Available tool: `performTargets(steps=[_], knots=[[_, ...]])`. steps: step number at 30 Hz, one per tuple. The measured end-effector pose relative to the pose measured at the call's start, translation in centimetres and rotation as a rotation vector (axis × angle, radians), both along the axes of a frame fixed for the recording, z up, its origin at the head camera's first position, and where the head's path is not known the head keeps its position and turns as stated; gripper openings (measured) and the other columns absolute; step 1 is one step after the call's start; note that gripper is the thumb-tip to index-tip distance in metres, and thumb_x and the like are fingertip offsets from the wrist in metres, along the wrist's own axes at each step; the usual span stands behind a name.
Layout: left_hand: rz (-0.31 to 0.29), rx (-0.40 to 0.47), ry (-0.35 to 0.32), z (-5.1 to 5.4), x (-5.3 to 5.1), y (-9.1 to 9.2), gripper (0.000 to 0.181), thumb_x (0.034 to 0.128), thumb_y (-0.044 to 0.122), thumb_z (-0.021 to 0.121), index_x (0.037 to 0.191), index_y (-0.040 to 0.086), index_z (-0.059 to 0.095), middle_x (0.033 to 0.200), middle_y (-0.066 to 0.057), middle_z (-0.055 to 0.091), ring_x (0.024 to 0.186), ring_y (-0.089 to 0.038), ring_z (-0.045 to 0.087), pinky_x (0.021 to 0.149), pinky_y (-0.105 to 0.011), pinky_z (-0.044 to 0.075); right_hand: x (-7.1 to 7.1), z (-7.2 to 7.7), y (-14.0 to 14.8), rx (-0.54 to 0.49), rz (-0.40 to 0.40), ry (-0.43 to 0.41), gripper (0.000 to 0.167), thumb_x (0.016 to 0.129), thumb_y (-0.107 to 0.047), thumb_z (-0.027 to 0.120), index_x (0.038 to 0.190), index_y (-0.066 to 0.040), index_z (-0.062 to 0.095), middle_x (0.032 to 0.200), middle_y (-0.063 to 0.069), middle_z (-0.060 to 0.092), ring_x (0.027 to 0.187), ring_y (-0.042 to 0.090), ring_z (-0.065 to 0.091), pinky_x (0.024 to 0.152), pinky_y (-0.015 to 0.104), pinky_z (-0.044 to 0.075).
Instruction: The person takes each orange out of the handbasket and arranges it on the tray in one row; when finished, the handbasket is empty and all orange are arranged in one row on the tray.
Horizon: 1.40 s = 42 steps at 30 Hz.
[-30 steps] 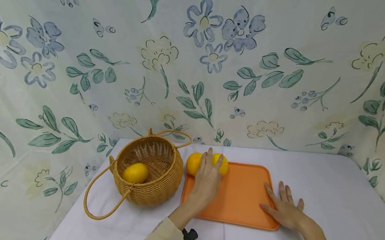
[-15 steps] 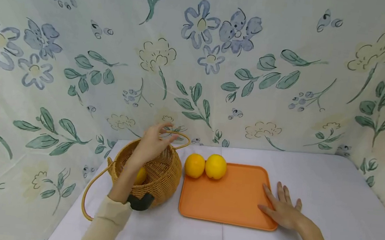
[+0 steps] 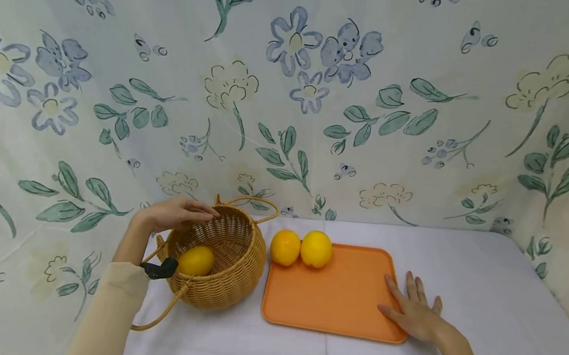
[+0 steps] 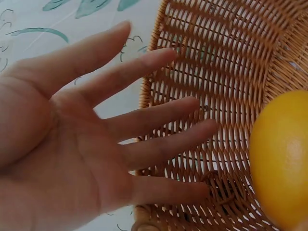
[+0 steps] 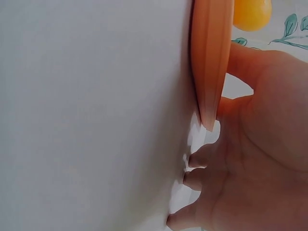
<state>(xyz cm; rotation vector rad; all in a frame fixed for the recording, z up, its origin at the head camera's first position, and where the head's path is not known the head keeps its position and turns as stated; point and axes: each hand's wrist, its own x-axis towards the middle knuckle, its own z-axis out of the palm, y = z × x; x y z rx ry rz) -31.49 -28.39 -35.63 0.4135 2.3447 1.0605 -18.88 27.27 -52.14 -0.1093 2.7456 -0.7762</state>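
My left hand [image 3: 178, 214] hangs at the left rim of a wicker basket [image 3: 222, 286], its fingers extended over the opening and holding nothing. Inside the basket lies an oval yellow-orange fruit [image 3: 196, 260], which in the left wrist view appears as a smooth yellow fruit [image 4: 284, 159] apart from the fingertips. My right hand [image 3: 418, 313] rests with spread fingers across the right edge of an orange tray [image 3: 329, 296]. In the right wrist view, thumb and forefinger lie over the tray's rim [image 5: 209, 62], and the other fingertips touch the table. Two round fruits, one orange-yellow [image 3: 285, 248] and one yellow [image 3: 316, 249], sit side by side at the tray's back left corner.
A white cloth [image 3: 247, 351] covers the table. The basket has two loop handles, one leaning back right and one handle [image 3: 163, 317] falling toward the front left. Behind the table hangs a floral curtain [image 3: 290, 115].
From the two fruits on the tray, my left hand has moved left, across the basket, to its left rim. It carries nothing visible. My right hand stays on the tray edge.
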Motion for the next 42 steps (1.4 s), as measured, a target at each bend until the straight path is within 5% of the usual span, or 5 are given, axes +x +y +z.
performTargets(steps=[6,11,20,35,42], knots=[[-0.128,-0.119,-0.217,-1.4,-0.5,-0.2,0.048,0.1066,0.035,0.057,0.149,0.012,0.057,0.162,-0.023,0.041,0.149,-0.041,0.04,0.121,-0.061,0.034,-0.1,-0.8,0.3,-0.008,0.001,-0.008,0.096,0.097,-0.066,0.055,0.165,-0.01,0.017,0.164,0.039,-0.019,0.15,0.06,-0.021,0.102,0.084,-0.027],[-0.171,-0.177,-0.293,-1.7,-0.8,0.1,0.038,0.107,0.021,0.056,0.143,0.009,0.062,0.147,-0.021,0.057,0.111,-0.026,0.062,0.096,-0.041,0.058,-0.1,-0.2,0.1,-0.012,0.002,-0.003,0.094,0.099,-0.063,0.054,0.165,-0.008,0.017,0.163,0.041,-0.018,0.148,0.063,-0.02,0.101,0.086,-0.025],[-0.226,-0.376,-0.198,-1.6,-0.7,1.3,0.051,0.0808,-0.011,0.073,0.123,0.017,0.078,0.137,-0.005,0.066,0.109,-0.021,0.056,0.09,-0.028,0.057,-0.6,-2.2,1.0,-0.004,-0.005,0.024,0.099,0.095,-0.074,0.051,0.167,-0.015,0.014,0.164,0.04,-0.017,0.149,0.062,-0.02,0.099,0.086,-0.026],[-0.191,-0.401,-0.195,-2.5,-1.4,1.8,0.054,0.0836,-0.018,0.065,0.12,0.019,0.08,0.127,-0.001,0.069,0.079,-0.015,0.043,0.065,-0.024,0.042,0.0,0.2,0.4,-0.001,0.001,-0.005,0.092,0.1,-0.058,0.057,0.163,-0.003,0.017,0.162,0.043,-0.018,0.147,0.065,-0.019,0.1,0.086,-0.025],[-0.189,-0.404,-0.198,-2.6,-1.3,1.6,0.041,0.097,0.011,0.07,0.136,0.023,0.07,0.145,-0.005,0.061,0.127,-0.022,0.053,0.107,-0.039,0.051,0.0,0.4,0.1,0.023,0.006,-0.015,0.091,0.101,-0.058,0.056,0.164,-0.004,0.017,0.162,0.042,-0.018,0.147,0.064,-0.018,0.102,0.086,-0.023]])
